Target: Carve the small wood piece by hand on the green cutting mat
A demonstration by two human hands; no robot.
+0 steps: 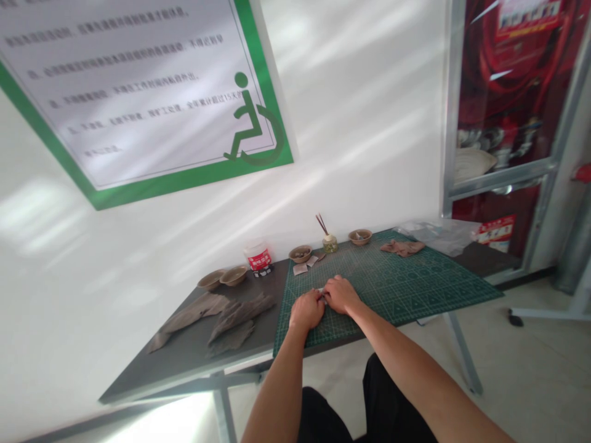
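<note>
My left hand and my right hand meet over a green cutting mat. The fingers of both hands are curled together around something small and pale, mostly hidden between them; its kind I cannot make out. Just beyond my hands lie small light squares on the mat. A shallow bowl with small bits in it stands behind them, beside a small glass jar holding thin dark sticks.
Several grey-brown weathered wood pieces lie on the table's left side. Behind them stand two shallow bowls and a red-labelled tub. Another bowl, a brown cloth and a clear plastic bag are at the back right.
</note>
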